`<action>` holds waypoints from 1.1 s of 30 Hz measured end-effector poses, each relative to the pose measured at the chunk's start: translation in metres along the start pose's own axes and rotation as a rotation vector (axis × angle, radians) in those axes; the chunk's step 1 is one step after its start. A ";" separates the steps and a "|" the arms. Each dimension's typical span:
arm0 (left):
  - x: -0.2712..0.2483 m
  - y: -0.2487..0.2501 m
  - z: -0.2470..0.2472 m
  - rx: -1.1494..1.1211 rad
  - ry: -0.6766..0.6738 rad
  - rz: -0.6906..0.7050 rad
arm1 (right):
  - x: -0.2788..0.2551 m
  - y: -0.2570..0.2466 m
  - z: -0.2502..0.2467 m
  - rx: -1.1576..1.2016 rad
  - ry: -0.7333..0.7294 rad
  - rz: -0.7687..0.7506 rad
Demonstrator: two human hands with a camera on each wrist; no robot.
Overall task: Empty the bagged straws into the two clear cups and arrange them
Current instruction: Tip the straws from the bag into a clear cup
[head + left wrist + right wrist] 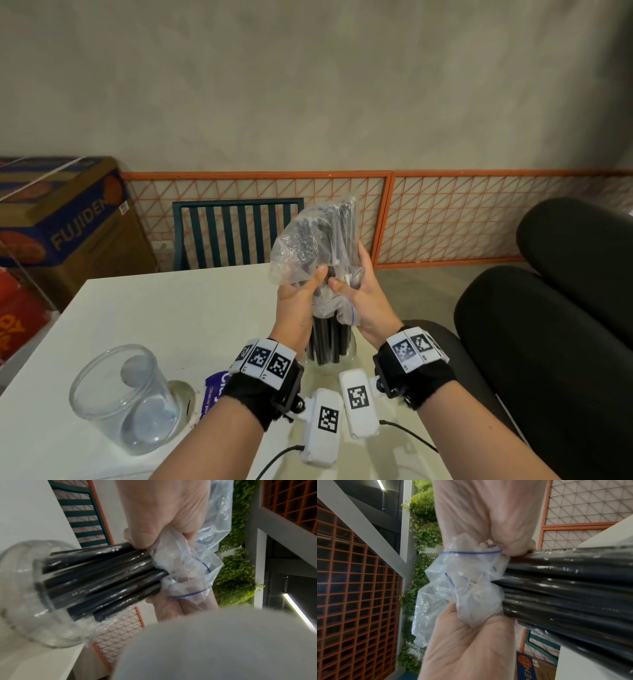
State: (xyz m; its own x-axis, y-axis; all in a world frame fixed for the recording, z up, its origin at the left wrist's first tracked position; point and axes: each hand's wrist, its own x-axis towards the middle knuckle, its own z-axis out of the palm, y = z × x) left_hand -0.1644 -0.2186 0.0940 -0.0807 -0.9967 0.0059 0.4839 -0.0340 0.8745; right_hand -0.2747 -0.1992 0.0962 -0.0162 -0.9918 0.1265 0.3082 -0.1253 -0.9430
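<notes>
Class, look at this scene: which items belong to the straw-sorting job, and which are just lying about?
Job items:
black straws
clear plastic bag
cup receiving straws
empty clear cup
both hands

Lying about:
purple packet
cardboard box
green chair

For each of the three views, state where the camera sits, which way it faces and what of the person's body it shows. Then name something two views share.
Head: worn on the head, looks forward and down at the table; both forearms, left hand and right hand show.
Left wrist: looks along the hand at black straws entering a clear cup; fingers show.
Right wrist: looks along the hand at the plastic bag; palm and fingers show.
Shared: both wrist views show the bag's blue seal line.
</notes>
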 end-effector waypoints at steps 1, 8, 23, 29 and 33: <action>-0.001 -0.002 -0.002 -0.005 -0.006 0.001 | -0.001 0.002 -0.001 -0.008 -0.003 0.002; 0.005 0.001 -0.015 0.040 -0.078 0.014 | 0.005 0.003 0.008 -0.080 -0.029 0.003; 0.003 0.000 -0.050 0.600 -0.278 -0.117 | -0.016 0.026 0.000 -0.325 -0.082 0.039; -0.004 0.045 -0.041 0.707 -0.573 -0.133 | -0.014 -0.009 -0.017 -0.508 -0.153 0.020; -0.008 0.064 -0.054 0.840 -0.753 -0.333 | -0.022 -0.011 -0.023 -0.582 -0.187 0.089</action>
State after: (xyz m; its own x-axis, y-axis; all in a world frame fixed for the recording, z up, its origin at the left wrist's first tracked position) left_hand -0.0857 -0.2167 0.1241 -0.7254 -0.6437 -0.2439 -0.3618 0.0552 0.9306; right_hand -0.2993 -0.1768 0.0968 0.1687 -0.9848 0.0414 -0.2702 -0.0866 -0.9589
